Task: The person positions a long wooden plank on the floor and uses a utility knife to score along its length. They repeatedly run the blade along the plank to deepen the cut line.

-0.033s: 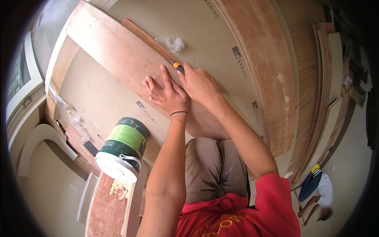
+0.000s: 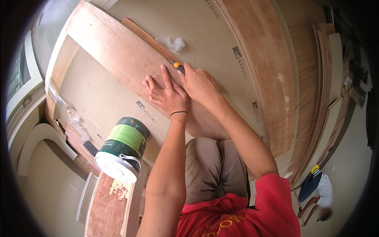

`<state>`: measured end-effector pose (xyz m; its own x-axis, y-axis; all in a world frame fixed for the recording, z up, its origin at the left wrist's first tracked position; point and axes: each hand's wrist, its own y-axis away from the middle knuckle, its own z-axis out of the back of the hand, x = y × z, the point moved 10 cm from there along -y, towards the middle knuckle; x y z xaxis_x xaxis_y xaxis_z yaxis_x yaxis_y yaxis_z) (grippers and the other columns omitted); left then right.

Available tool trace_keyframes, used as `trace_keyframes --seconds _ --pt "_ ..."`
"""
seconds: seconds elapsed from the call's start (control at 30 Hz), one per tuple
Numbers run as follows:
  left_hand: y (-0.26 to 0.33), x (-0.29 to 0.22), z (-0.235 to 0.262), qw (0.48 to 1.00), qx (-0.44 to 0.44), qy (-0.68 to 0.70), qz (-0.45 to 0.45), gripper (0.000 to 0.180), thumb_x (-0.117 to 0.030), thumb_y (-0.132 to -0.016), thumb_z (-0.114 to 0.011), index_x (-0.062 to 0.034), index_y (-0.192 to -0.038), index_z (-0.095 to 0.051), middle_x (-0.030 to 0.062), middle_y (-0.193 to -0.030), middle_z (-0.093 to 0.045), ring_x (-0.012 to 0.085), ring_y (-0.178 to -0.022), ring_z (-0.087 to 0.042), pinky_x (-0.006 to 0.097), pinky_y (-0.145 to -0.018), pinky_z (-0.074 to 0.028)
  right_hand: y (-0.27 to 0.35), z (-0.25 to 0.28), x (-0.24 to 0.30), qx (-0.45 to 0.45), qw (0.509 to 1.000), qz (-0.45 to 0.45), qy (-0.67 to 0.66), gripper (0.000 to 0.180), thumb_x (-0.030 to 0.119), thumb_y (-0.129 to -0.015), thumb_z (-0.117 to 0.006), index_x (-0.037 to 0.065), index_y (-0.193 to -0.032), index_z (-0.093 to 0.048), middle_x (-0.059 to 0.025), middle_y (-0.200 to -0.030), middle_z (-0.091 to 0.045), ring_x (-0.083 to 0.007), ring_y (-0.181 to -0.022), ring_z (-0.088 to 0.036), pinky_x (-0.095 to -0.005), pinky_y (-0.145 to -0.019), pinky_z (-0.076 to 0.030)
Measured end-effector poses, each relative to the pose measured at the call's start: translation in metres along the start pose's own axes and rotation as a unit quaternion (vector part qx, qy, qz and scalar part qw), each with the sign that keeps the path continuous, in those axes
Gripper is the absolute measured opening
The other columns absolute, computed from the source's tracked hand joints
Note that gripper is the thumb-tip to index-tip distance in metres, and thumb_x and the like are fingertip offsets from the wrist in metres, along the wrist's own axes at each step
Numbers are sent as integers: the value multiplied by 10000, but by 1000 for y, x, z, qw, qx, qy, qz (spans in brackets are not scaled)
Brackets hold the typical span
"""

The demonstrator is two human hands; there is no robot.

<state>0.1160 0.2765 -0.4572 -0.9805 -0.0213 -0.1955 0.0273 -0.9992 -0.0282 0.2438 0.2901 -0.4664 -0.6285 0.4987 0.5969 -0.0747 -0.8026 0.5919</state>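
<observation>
A long reddish plywood board (image 2: 106,47) runs slantwise from the far left toward my knees. My left hand (image 2: 167,93) lies on it with fingers spread, pressing its surface. My right hand (image 2: 200,85) grips a utility knife (image 2: 179,68) with a yellow and black handle, right beside the left fingertips. The knife's blade points away from me to the left, at the board's far edge, and its tip is too small to make out. Along that edge lies a narrow wooden strip (image 2: 140,32).
A green paint bucket (image 2: 128,136) with a white lid stands left of my left forearm. Crumpled clear plastic (image 2: 173,44) lies beyond the board. Curved plywood panels (image 2: 264,59) are at the right. Another person (image 2: 321,191) bends over at the far right.
</observation>
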Motion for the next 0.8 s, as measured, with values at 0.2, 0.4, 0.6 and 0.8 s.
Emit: trace_keyframes --seconds 0.2,0.4,0.6,0.8 --pt "-5 0 -1 1000 -11 17 -3 573 -231 -908 -493 -275 -1477 -438 268 -1516 -261 442 -1428 -193 578 -1104 -159 -2 3 3 -13 1000 4 11 268 259 -976 -514 -7 -1011 -518 -257 -768 -668 -450 -768 -676 -527 -672 -551" --pt "-3 1 -4 1000 -7 -3 -2 583 -233 -903 -500 -280 -1481 -433 256 -1520 -261 431 -1428 -201 566 -1103 -170 -4 4 4 0 1000 -5 16 270 253 -972 -522 -12 -1017 -541 -261 -806 -675 -434 -800 -683 -501 -687 -557" --pt "-3 2 -8 1000 7 -10 5 581 -251 -915 -503 -292 -1488 -418 254 -1526 -250 429 -1427 -195 565 -1092 -184 -9 1 7 1 999 -35 33 297 274 -992 -487 -17 -1003 -547 -275 -832 -669 -463 -825 -663 -540 -720 -532" --pt "-11 -1 -2 1000 -9 28 -3 574 -255 -933 -489 -299 -1498 -397 259 -1529 -241 425 -1436 -173 572 -1091 -172 5 1 -8 16 998 -52 40 292 263 -988 -500 -23 -1011 -557 -279 -867 -673 -458 -860 -664 -537 -745 -533"
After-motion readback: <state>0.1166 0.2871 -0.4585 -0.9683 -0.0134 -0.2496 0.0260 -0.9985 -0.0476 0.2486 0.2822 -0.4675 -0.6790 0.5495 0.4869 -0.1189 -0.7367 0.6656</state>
